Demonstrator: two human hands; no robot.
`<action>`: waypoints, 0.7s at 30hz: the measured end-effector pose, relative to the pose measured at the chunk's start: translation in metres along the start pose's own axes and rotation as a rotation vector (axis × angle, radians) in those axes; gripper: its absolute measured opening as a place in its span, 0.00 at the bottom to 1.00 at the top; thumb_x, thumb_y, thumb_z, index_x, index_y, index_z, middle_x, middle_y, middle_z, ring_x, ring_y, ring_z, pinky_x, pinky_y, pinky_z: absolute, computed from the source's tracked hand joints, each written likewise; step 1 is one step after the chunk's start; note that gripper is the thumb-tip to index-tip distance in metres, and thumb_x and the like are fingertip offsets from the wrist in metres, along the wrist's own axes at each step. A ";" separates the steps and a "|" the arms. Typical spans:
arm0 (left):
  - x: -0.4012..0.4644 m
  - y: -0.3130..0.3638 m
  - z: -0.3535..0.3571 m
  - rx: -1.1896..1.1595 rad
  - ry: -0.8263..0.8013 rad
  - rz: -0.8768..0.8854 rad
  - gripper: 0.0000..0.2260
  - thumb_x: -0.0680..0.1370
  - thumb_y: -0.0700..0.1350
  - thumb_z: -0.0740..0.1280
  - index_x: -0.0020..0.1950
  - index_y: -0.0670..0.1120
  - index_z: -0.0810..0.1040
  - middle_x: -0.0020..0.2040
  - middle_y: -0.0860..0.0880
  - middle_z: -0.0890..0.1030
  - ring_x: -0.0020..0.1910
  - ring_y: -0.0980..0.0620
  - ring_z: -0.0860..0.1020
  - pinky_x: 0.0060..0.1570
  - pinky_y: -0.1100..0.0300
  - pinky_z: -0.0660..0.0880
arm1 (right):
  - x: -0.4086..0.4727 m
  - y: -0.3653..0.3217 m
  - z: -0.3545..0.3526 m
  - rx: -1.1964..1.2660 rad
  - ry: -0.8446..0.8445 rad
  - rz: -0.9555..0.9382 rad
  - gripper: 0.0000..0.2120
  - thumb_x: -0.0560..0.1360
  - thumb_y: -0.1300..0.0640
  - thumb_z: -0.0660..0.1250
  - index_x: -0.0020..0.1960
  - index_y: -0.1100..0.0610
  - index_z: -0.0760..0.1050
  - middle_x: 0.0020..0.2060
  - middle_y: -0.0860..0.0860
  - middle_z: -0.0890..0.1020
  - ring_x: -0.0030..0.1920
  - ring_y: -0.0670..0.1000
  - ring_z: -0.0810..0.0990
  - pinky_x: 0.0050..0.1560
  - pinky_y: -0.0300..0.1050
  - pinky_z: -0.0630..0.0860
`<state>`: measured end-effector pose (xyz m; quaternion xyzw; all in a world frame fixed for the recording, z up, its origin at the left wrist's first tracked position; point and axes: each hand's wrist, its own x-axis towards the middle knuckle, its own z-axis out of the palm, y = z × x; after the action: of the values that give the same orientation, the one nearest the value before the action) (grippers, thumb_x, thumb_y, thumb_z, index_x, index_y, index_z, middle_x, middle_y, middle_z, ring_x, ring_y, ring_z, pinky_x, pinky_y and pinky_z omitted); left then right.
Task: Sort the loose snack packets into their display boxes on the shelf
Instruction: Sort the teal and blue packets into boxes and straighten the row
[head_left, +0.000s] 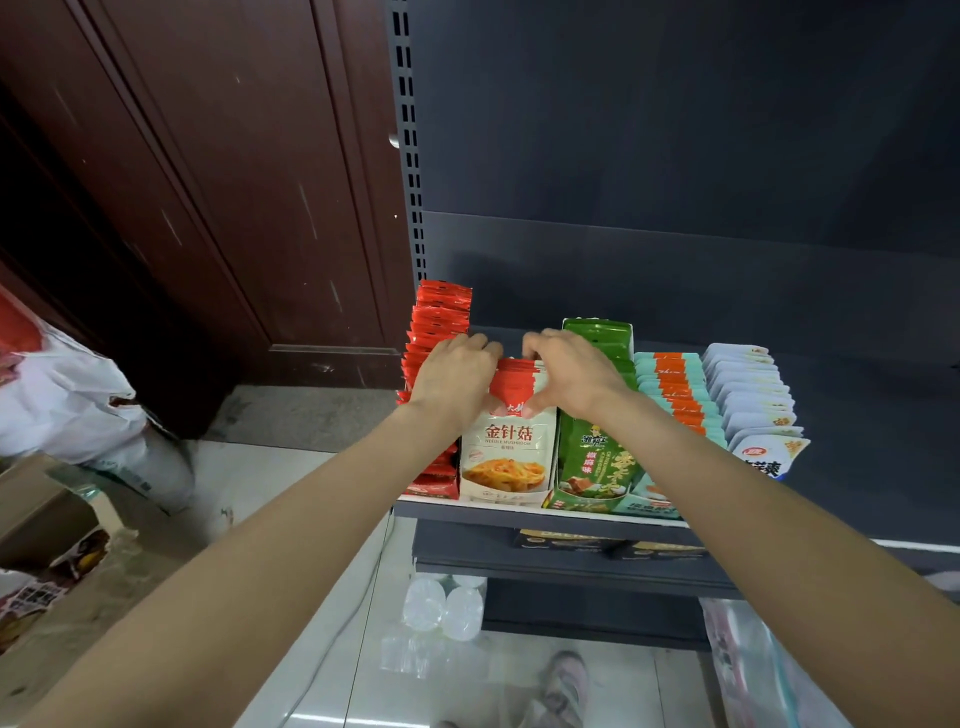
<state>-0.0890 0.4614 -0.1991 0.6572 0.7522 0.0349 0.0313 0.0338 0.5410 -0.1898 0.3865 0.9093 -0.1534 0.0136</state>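
Red-and-white mushroom packets (511, 447) stand upright, boxed on the shelf (519, 512).

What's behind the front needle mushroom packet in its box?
Behind the front needle mushroom packet, a row of matching red-topped packets stands upright. The left hand and right hand cover the row's back, so its depth is hidden.

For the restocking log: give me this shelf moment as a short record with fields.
rows on shelf, left to right: red packets; needle mushroom packets; green packets; teal and orange packets; white packets
left hand: fingers curled on the needle mushroom row's top left
right hand: fingers pinch the same row's top right
shelf: dark metal, white front edge
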 end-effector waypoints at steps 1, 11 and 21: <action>-0.007 0.002 0.004 0.008 0.005 -0.019 0.30 0.75 0.53 0.68 0.73 0.44 0.62 0.70 0.44 0.69 0.70 0.47 0.66 0.70 0.57 0.59 | -0.001 -0.001 -0.001 -0.004 0.000 0.004 0.27 0.60 0.51 0.80 0.52 0.53 0.69 0.48 0.48 0.73 0.53 0.51 0.72 0.46 0.47 0.70; -0.050 0.032 0.028 0.283 -0.048 0.057 0.34 0.81 0.49 0.55 0.75 0.37 0.36 0.76 0.38 0.37 0.75 0.42 0.37 0.75 0.50 0.41 | -0.016 -0.003 -0.011 -0.034 -0.130 -0.021 0.45 0.67 0.46 0.75 0.76 0.54 0.54 0.73 0.52 0.63 0.74 0.55 0.57 0.73 0.48 0.51; -0.043 0.022 0.019 0.246 -0.057 0.056 0.41 0.79 0.55 0.61 0.75 0.38 0.35 0.76 0.41 0.36 0.76 0.46 0.37 0.73 0.54 0.37 | -0.027 0.001 0.012 -0.220 -0.107 -0.114 0.45 0.77 0.42 0.60 0.75 0.59 0.33 0.75 0.55 0.35 0.76 0.50 0.36 0.74 0.46 0.37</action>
<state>-0.0600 0.4221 -0.2159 0.6775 0.7311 -0.0758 -0.0292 0.0523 0.5196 -0.1976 0.3217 0.9391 -0.0739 0.0955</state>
